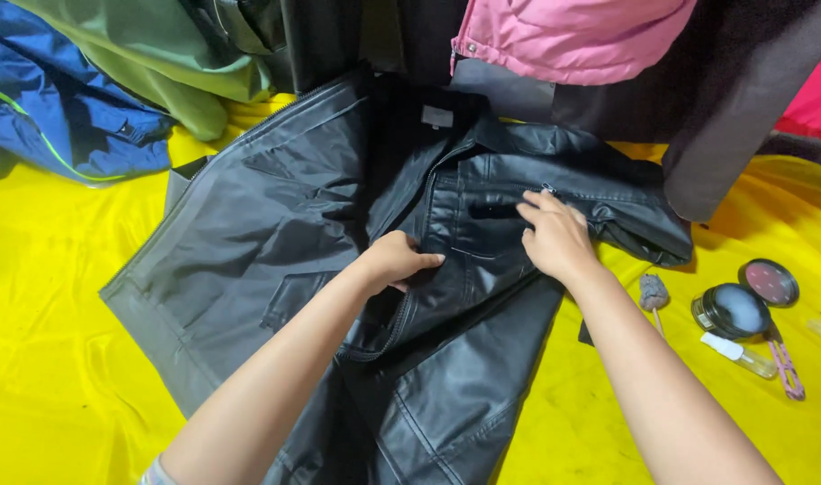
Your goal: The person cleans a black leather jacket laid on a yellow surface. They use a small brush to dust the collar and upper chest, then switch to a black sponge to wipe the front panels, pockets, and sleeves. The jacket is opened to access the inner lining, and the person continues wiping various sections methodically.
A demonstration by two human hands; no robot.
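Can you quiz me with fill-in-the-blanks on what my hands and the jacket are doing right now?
1. Both hands rest on a ____ jacket.
2. The left hand grips the jacket's front ____.
3. The cloth under the jacket is ____.
4. The open tin lies nearest the ____ hand.

Missing words: black; edge; yellow; right

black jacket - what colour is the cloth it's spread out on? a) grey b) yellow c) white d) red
b: the black jacket, which the left hand and right hand rest on, lies on a bright yellow cloth that shows all round it.
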